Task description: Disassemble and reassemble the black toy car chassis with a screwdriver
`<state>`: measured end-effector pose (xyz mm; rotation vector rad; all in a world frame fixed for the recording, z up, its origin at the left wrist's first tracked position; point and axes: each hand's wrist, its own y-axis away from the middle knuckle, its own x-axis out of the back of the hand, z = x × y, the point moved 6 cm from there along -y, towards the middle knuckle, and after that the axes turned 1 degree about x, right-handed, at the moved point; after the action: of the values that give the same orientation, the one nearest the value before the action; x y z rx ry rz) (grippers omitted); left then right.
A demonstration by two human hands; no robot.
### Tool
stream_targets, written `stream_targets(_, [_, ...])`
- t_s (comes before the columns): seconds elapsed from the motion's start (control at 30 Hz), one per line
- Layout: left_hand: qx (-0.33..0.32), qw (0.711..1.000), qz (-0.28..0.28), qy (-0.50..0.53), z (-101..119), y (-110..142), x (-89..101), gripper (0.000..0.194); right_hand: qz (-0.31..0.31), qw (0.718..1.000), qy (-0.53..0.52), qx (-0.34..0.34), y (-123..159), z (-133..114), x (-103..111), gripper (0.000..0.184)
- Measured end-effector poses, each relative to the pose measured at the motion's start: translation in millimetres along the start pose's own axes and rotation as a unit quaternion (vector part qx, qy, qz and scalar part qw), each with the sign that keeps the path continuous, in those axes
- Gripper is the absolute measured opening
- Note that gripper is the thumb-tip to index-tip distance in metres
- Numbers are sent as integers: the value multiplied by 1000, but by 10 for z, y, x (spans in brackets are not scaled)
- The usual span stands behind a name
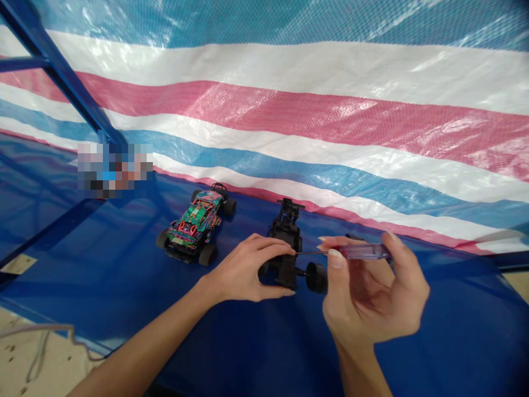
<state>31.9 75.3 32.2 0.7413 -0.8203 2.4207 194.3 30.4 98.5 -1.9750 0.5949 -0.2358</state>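
A black toy car chassis (288,234) lies on the blue surface in front of me, with one wheel (316,277) showing at its near right corner. My left hand (252,267) grips the near part of the chassis, thumb and fingers around it. In my right hand (376,292) is a screwdriver (359,252) with a clear purplish handle, held nearly level. Its thin shaft points left, and the tip meets the chassis beside my left fingertips. Whether the tip sits in a screw I cannot tell. A dark part behind the right hand is mostly hidden.
A colourful toy car (197,221) with black wheels stands left of the chassis. Striped plastic sheeting (289,110) hangs along the back. A blue metal frame post (74,77) rises at left, near a pixelated patch. A cable (49,328) runs at the lower left.
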Motion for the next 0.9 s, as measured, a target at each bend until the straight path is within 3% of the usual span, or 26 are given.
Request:
stream_targets(0.23, [-3,1000,8,8,-49,6,49,62,-45,999,-4,-19,27,3,-42,69])
stream_targets(0.7, [-25,996,80,39,-82,94,130,59,-41,999,-29,-10,150,-25,-146,80])
stream_targets(0.9, [-16,997,76,26,-81,103,111,58,-61,998,-12,-11,244,11,-143,76])
